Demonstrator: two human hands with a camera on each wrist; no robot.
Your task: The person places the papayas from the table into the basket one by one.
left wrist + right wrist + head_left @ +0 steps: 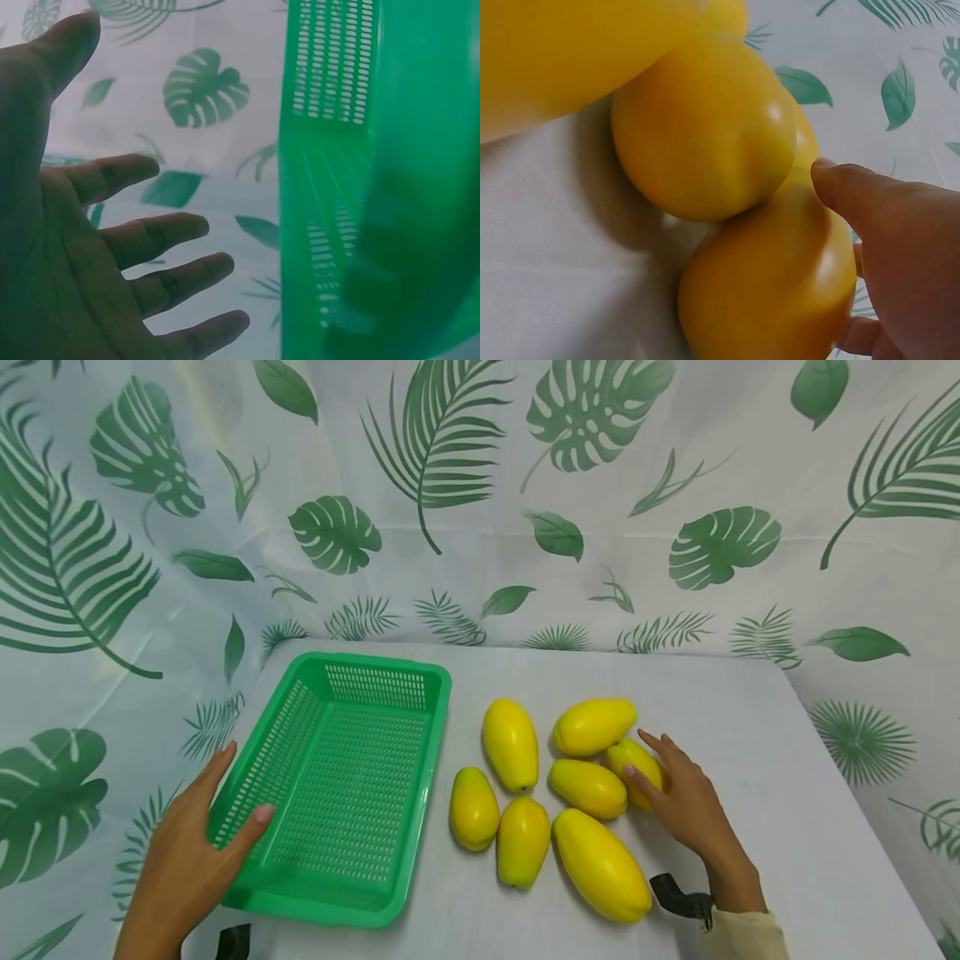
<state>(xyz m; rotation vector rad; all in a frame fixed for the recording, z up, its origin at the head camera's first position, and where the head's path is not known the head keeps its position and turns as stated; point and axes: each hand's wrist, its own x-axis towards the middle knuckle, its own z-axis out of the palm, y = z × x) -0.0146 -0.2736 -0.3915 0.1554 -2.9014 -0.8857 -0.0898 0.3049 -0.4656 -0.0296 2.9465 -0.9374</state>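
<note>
A green plastic basket (352,793) with slotted walls lies on the left of the table, with nothing inside. My left hand (191,839) is at its left side, thumb over the rim, fingers spread and straight in the left wrist view. Several yellow papayas, some green-tinged, lie in a loose group right of the basket. My right hand (690,797) is at the rightmost papaya (637,768), thumb on its near side and fingers along its far right side. In the right wrist view this papaya (769,277) rests against another papaya (705,127); whether the fingers press on it is unclear.
The white-covered table (750,710) meets a leaf-print curtain (465,527) at the back and sides. A large papaya (602,866) lies nearest the front edge, and another papaya (595,727) lies just behind my right hand's fruit. Dark straps show at both wrists.
</note>
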